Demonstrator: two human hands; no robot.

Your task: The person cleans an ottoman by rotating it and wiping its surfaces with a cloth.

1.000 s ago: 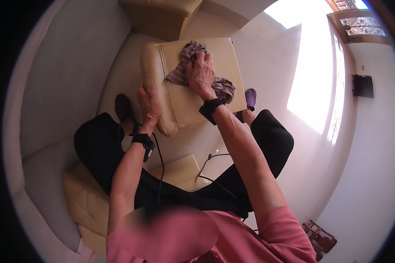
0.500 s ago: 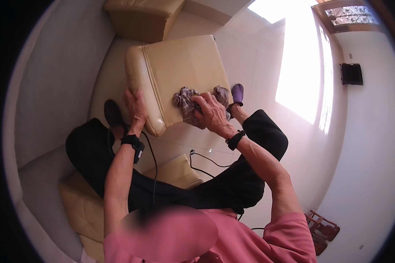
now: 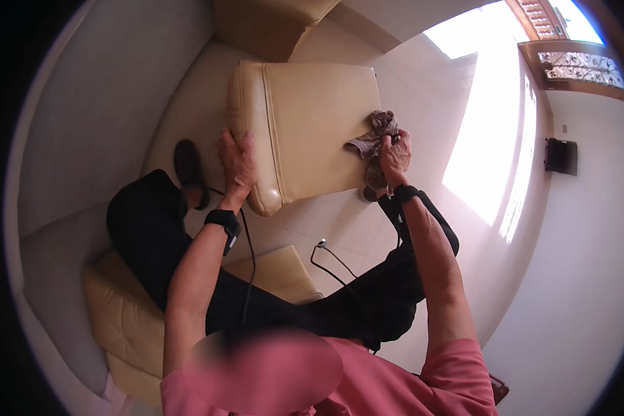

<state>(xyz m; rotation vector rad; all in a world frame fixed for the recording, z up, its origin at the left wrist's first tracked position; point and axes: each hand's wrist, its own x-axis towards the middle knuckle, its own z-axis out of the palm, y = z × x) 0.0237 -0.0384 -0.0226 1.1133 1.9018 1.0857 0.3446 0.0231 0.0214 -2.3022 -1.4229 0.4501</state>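
Observation:
A beige leather ottoman (image 3: 322,132) stands between my legs, its thick padded end (image 3: 248,118) toward the left. My left hand (image 3: 238,166) grips that padded end near its lower corner, thumb and fingers against the leather. At the opposite edge, my right hand (image 3: 396,154) is closed on a bunched grey-brown checked rag (image 3: 381,132). Part of the rag lies over the ottoman's right edge, and some hangs below my fingers. My right fingertips are partly hidden by the folds.
Another beige leather piece (image 3: 270,28) stands at the top, beside a grey sofa (image 3: 111,90). Beige seating (image 3: 118,312) is beneath me. Black cables (image 3: 319,260) hang near my legs. Sunlight falls on the pale floor (image 3: 475,145) at right, below a patterned window (image 3: 579,68).
My right hand has moved the rag from the ottoman's lower face to its right edge, gathering it tighter. My left hand keeps its hold; the ottoman sits straighter and farther right in view.

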